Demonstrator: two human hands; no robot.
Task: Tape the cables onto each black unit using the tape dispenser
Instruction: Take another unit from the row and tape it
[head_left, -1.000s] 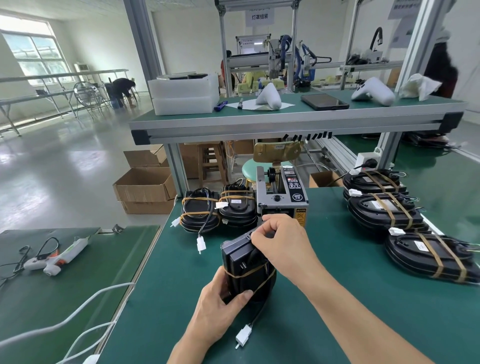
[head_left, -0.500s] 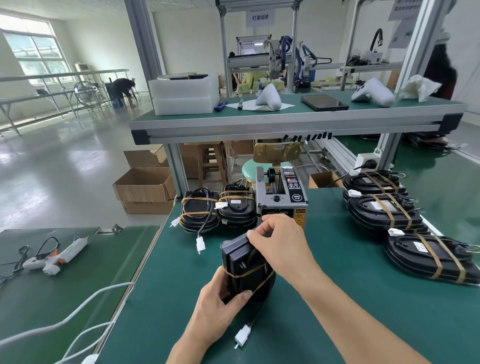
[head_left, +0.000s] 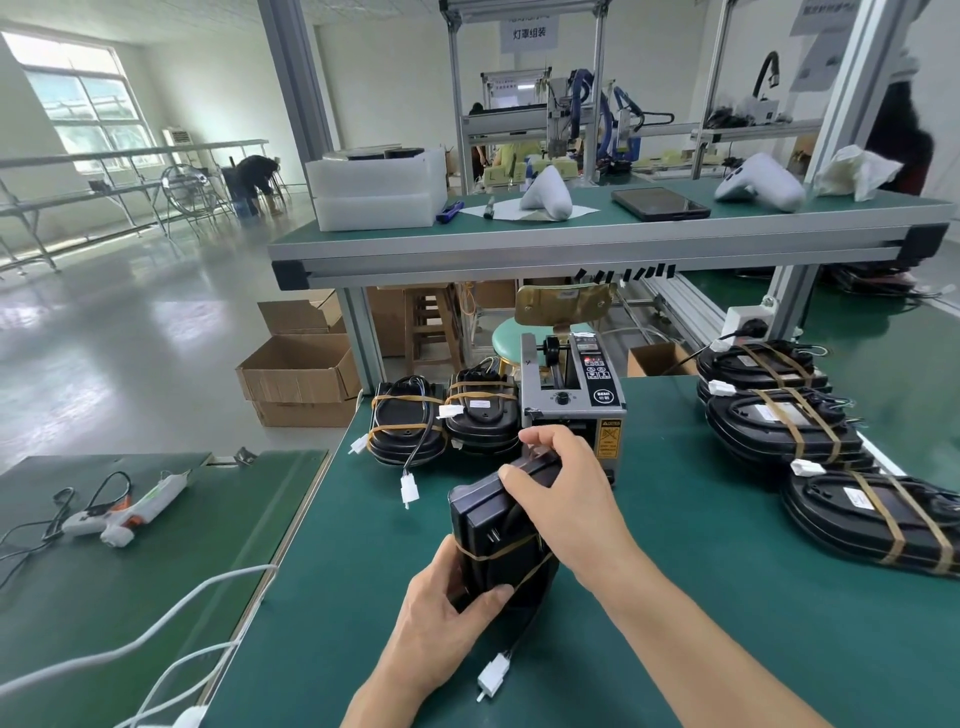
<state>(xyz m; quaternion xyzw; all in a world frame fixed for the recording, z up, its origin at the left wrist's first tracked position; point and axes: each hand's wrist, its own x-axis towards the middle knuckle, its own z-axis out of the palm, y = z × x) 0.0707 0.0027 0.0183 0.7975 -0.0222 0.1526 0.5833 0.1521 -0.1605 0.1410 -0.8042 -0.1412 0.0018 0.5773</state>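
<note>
Two hands hold one black unit (head_left: 498, 540) tilted up on the green worktop (head_left: 701, 597), just in front of the tape dispenser (head_left: 571, 395). The left hand (head_left: 441, 634) grips its near end, fingers curled round the body beside a brown tape band (head_left: 493, 555). The right hand (head_left: 561, 493) curls over the far end, its fingers seemingly pressing a strip down; whether tape is pinched there cannot be told. To do this well, the person should probably keep the cable (head_left: 511, 525) flat against the casing and smooth the strip round the edge. Taped units (head_left: 779, 421) lie at the right, others (head_left: 447, 415) left of the dispenser.
</note>
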